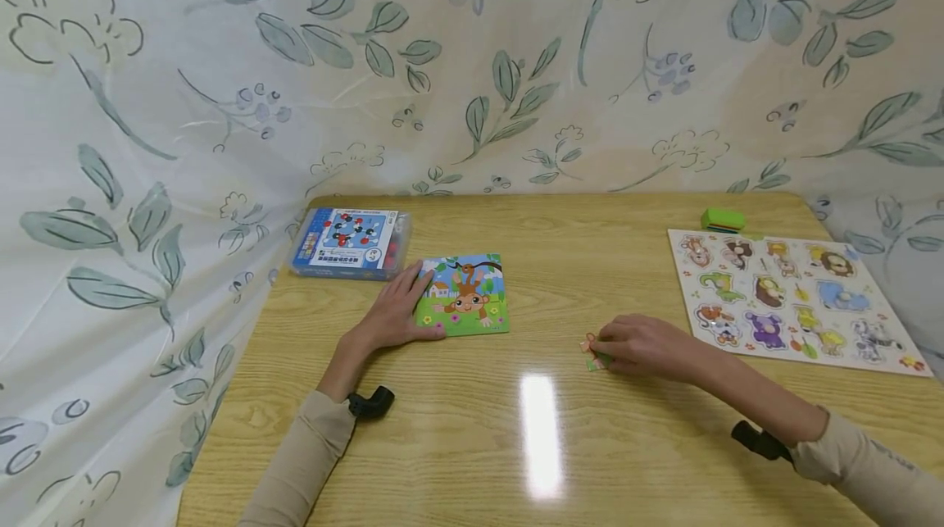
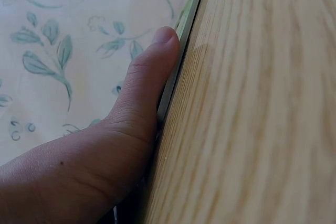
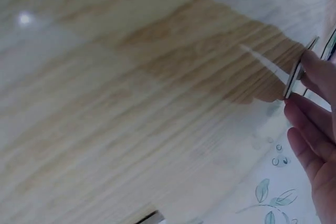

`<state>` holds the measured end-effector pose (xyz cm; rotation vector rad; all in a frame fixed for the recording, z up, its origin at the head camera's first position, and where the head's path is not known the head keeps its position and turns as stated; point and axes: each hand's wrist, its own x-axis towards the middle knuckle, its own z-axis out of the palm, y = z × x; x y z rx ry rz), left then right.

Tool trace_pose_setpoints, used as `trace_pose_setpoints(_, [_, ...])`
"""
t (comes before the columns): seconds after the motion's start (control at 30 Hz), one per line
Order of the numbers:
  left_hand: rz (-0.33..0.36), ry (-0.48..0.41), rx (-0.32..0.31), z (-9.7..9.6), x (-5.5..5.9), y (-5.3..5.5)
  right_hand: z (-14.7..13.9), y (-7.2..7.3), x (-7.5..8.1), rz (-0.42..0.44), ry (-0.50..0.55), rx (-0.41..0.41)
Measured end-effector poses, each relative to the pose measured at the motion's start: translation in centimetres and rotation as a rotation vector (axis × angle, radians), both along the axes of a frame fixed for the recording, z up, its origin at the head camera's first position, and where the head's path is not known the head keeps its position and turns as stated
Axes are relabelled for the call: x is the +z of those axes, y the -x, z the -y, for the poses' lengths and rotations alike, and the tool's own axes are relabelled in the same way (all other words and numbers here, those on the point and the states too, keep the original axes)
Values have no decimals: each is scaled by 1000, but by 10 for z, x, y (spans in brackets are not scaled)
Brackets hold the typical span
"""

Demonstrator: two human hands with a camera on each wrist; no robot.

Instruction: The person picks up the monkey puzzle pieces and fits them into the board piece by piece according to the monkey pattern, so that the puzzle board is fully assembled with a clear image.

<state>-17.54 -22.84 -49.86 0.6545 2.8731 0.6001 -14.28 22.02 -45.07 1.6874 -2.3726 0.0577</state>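
A square monkey picture puzzle (image 1: 465, 297) lies flat on the table, left of the middle in the head view. My left hand (image 1: 396, 306) rests along its left side, fingers extended near the upper corner and thumb at the lower edge. The left wrist view shows that thumb (image 2: 142, 82) lying against the thin edge of the puzzle. Farther right, my right hand (image 1: 642, 349) pinches a small puzzle piece (image 1: 596, 361) with green and orange on it, partly covered by the fingers. In the right wrist view the thin piece (image 3: 298, 72) stands edge-on between thumb and fingertips.
Behind the left hand lies a clear-sided blue box (image 1: 350, 243) with a molecule picture. An animal puzzle board (image 1: 789, 356) takes up the table's right side, with a green block (image 1: 723, 220) at its far edge. A floral curtain (image 1: 472, 117) hangs behind the wooden table (image 1: 442, 445).
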Motion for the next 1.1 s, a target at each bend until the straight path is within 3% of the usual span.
trace_pose_setpoints(0.47, [-2,10,2,1,-1,1,3,11,-7,4,96,79])
trace_pose_setpoints(0.8, [-4,6,0,0,0,0,19,18,3,54,104,56])
trace_pose_setpoints(1.1, [5,11,-3,-1,0,-1,51,26,8,87,95,38])
